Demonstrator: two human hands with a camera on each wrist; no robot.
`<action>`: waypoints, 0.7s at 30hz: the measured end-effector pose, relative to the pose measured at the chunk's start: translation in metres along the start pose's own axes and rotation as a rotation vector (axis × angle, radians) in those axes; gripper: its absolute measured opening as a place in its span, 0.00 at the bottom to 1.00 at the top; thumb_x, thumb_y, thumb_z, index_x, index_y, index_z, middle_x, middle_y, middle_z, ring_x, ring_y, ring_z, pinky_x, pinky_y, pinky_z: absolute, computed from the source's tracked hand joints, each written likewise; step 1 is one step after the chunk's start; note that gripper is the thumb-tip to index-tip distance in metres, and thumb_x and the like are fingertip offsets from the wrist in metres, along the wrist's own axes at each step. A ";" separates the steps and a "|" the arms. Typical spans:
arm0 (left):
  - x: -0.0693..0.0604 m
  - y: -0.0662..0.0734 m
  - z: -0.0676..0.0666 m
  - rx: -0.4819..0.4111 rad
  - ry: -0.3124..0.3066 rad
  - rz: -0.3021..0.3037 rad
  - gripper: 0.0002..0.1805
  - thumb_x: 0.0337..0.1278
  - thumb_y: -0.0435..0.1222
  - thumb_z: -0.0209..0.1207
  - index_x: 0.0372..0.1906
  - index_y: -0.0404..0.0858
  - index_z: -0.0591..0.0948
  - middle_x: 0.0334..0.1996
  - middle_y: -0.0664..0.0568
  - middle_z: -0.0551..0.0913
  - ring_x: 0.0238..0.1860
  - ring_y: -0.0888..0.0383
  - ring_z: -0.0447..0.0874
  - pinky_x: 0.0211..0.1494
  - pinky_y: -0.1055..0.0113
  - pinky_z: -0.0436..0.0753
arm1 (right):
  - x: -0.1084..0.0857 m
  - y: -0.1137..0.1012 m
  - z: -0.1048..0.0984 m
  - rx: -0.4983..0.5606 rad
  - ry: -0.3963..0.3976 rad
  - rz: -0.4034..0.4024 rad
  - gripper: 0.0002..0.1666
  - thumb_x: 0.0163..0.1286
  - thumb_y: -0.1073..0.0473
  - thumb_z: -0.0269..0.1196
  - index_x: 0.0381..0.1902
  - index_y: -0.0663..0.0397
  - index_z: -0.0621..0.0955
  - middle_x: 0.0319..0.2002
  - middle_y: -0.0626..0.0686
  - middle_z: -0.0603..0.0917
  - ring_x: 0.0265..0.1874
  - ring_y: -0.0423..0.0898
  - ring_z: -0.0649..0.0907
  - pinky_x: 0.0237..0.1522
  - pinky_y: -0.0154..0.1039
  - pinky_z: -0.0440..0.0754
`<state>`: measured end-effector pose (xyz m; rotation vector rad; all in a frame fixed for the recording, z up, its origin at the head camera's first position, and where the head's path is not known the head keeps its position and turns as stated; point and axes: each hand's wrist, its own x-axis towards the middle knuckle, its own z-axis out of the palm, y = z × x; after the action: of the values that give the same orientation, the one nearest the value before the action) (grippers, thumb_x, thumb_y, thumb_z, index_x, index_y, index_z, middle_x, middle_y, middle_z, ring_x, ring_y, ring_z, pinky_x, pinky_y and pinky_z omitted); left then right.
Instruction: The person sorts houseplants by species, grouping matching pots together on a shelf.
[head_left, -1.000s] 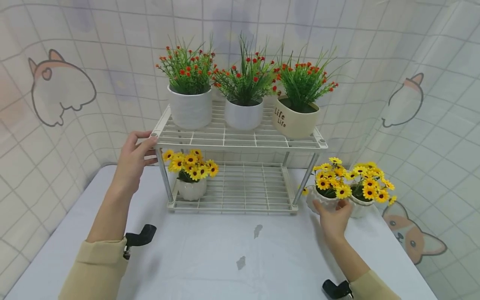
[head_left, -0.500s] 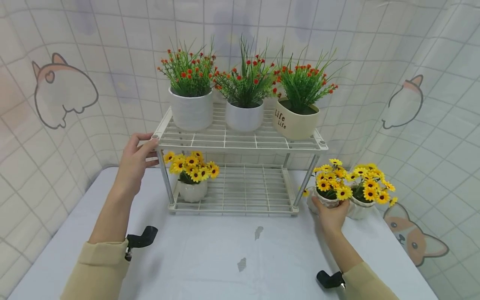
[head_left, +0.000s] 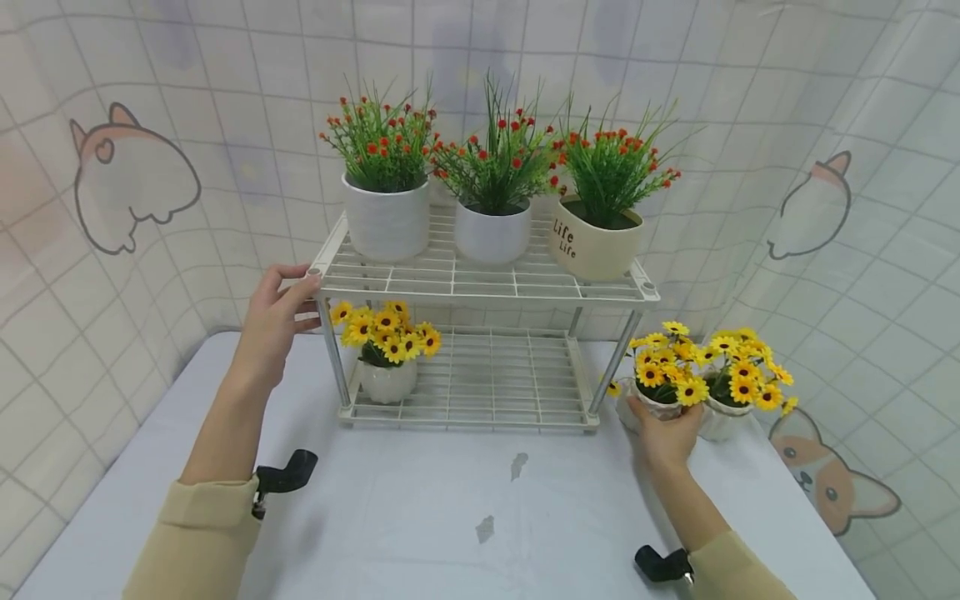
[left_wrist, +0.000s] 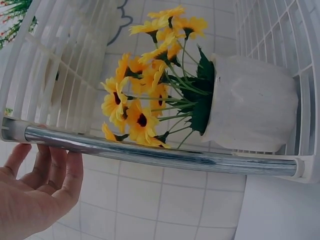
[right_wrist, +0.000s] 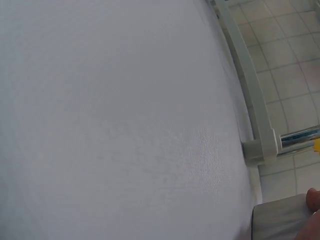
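Observation:
My left hand (head_left: 272,321) holds the upper left corner of a white two-tier wire rack (head_left: 465,292). In the left wrist view its fingertips touch the top of the metal post (left_wrist: 160,157). My right hand (head_left: 670,435) grips a small white flowerpot (head_left: 654,405) of yellow sunflowers (head_left: 663,367), thumb on the left side, fingers on the right. Right beside it stands a second sunflower pot (head_left: 722,422). Another pale pot (head_left: 627,414) shows partly behind the hand. Only fingertips (right_wrist: 313,199) and part of a pale pot (right_wrist: 280,220) appear in the right wrist view.
Three pots of red flowers, two white (head_left: 387,221) (head_left: 492,233) and one cream with "Life" lettering (head_left: 595,243), line the upper shelf. A sunflower pot (head_left: 388,381) sits at the lower shelf's left end. The white tabletop (head_left: 420,517) meets a tile-patterned curtain (head_left: 225,167).
My right wrist has shifted slightly up and left, while that hand stays on the same flowerpot. The left hand keeps its hold on the rack corner. The head view has moved slightly.

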<state>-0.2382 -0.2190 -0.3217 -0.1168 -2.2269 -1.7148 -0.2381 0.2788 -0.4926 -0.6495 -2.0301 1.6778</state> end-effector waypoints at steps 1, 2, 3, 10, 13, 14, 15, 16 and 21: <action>0.000 0.000 0.000 -0.001 0.001 0.001 0.28 0.80 0.51 0.48 0.69 0.36 0.67 0.56 0.48 0.79 0.50 0.55 0.79 0.58 0.57 0.78 | 0.000 -0.001 -0.001 -0.001 -0.002 0.005 0.64 0.62 0.55 0.77 0.81 0.51 0.47 0.80 0.56 0.54 0.79 0.52 0.53 0.78 0.44 0.45; 0.000 0.000 0.000 -0.002 0.001 0.001 0.28 0.80 0.51 0.48 0.70 0.36 0.67 0.56 0.48 0.79 0.51 0.54 0.79 0.59 0.57 0.78 | -0.001 -0.001 -0.002 0.002 -0.004 0.013 0.65 0.61 0.56 0.78 0.81 0.51 0.47 0.80 0.55 0.54 0.79 0.52 0.53 0.78 0.44 0.45; -0.001 0.000 -0.001 -0.003 0.000 0.002 0.28 0.80 0.51 0.48 0.70 0.36 0.67 0.56 0.48 0.79 0.51 0.54 0.79 0.59 0.56 0.78 | -0.001 -0.001 -0.003 -0.001 -0.007 0.025 0.65 0.61 0.56 0.78 0.82 0.50 0.46 0.80 0.55 0.53 0.79 0.51 0.52 0.78 0.44 0.44; 0.000 0.000 0.001 0.002 -0.007 0.003 0.29 0.80 0.52 0.48 0.70 0.35 0.66 0.57 0.46 0.78 0.52 0.52 0.79 0.61 0.53 0.78 | -0.010 -0.003 -0.015 0.010 -0.021 0.075 0.67 0.61 0.61 0.78 0.83 0.43 0.46 0.81 0.51 0.51 0.80 0.49 0.49 0.78 0.44 0.40; 0.000 0.000 0.001 0.002 -0.006 -0.002 0.29 0.80 0.52 0.48 0.70 0.36 0.66 0.58 0.45 0.78 0.52 0.52 0.79 0.60 0.54 0.78 | -0.017 -0.005 -0.021 0.016 -0.038 0.112 0.67 0.61 0.60 0.77 0.83 0.42 0.45 0.82 0.50 0.49 0.80 0.49 0.47 0.78 0.46 0.40; 0.000 -0.001 0.001 0.000 -0.006 -0.004 0.29 0.79 0.52 0.48 0.70 0.36 0.66 0.58 0.45 0.78 0.52 0.52 0.79 0.61 0.53 0.78 | -0.019 -0.006 -0.024 0.023 -0.043 0.128 0.67 0.62 0.60 0.77 0.83 0.42 0.44 0.82 0.51 0.49 0.80 0.49 0.47 0.78 0.46 0.41; 0.000 -0.001 0.001 0.000 -0.006 -0.006 0.30 0.79 0.52 0.48 0.71 0.36 0.66 0.58 0.45 0.78 0.52 0.52 0.79 0.61 0.53 0.78 | -0.022 -0.006 -0.026 0.034 -0.050 0.137 0.67 0.62 0.60 0.77 0.83 0.43 0.44 0.82 0.52 0.49 0.80 0.50 0.47 0.78 0.47 0.42; 0.000 -0.001 0.001 0.001 -0.005 -0.008 0.30 0.79 0.52 0.48 0.71 0.36 0.66 0.58 0.45 0.78 0.52 0.52 0.79 0.61 0.54 0.78 | -0.025 -0.007 -0.028 0.043 -0.058 0.146 0.67 0.62 0.60 0.77 0.83 0.44 0.44 0.82 0.53 0.49 0.80 0.51 0.48 0.78 0.47 0.44; 0.001 -0.001 0.000 -0.003 -0.005 -0.007 0.30 0.80 0.52 0.48 0.71 0.36 0.65 0.57 0.46 0.78 0.52 0.51 0.79 0.59 0.57 0.78 | -0.042 -0.010 -0.038 0.072 -0.097 0.170 0.67 0.62 0.61 0.76 0.83 0.46 0.43 0.80 0.57 0.51 0.79 0.54 0.52 0.77 0.49 0.51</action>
<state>-0.2390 -0.2195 -0.3220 -0.1141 -2.2307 -1.7238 -0.1830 0.2821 -0.4770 -0.7470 -2.0184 1.9049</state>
